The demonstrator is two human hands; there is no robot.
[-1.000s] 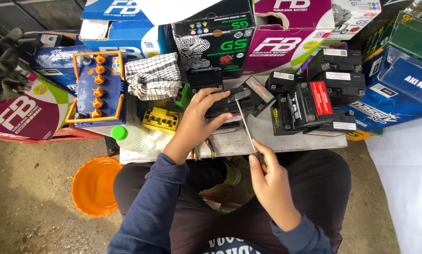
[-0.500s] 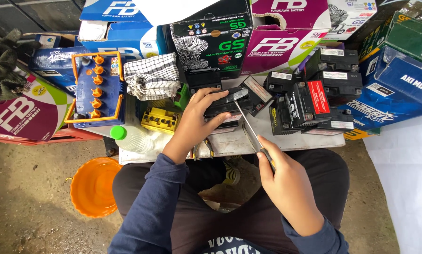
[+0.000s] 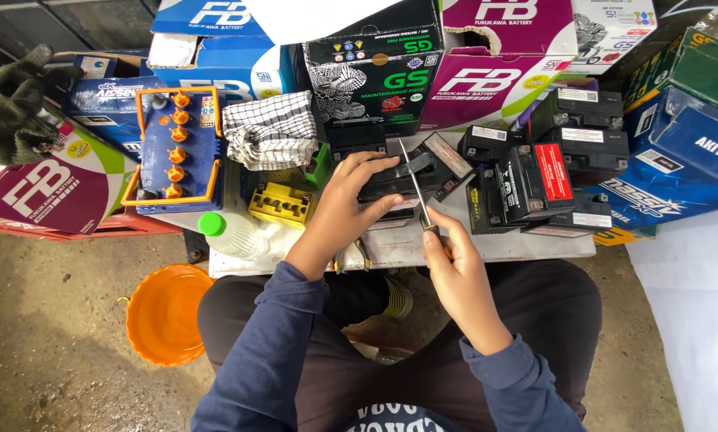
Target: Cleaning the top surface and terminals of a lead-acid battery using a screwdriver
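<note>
Rough concrete floor runs under a low desk [image 3: 527, 244] crowded with small batteries and ringed at the back by cardboard battery boxes in blue, black and magenta. Seated at the near edge is a person in dark trousers and a blue long-sleeved top.

Their left hand [image 3: 345, 204] lies over the near end of a small black battery [image 3: 395, 178] that sits at the middle of the desk, thumb on the near side and fingers [image 3: 371, 162] curled over the top, so the grip is closed on the case. The right hand [image 3: 453, 268] is wrapped shut around the handle of a screwdriver [image 3: 416, 186] (the handle itself is almost wholly hidden in the fist), and the thin metal shaft slants up and away across the battery's top; I cannot tell exactly where the tip rests.

Just right of the held battery stands a cluster of black batteries [image 3: 535, 180], one bearing a red label. To the left lie a small yellow battery [image 3: 279, 204], a clear plastic bottle with a green cap [image 3: 229, 232] and a folded checked cloth [image 3: 269, 130]. Farther left is a blue battery with orange caps [image 3: 173, 152] set in an orange frame. An orange bowl [image 3: 163, 314] sits on the floor by the person's left knee, and a dark green glove [image 3: 11, 104] lies at the far left.
</note>
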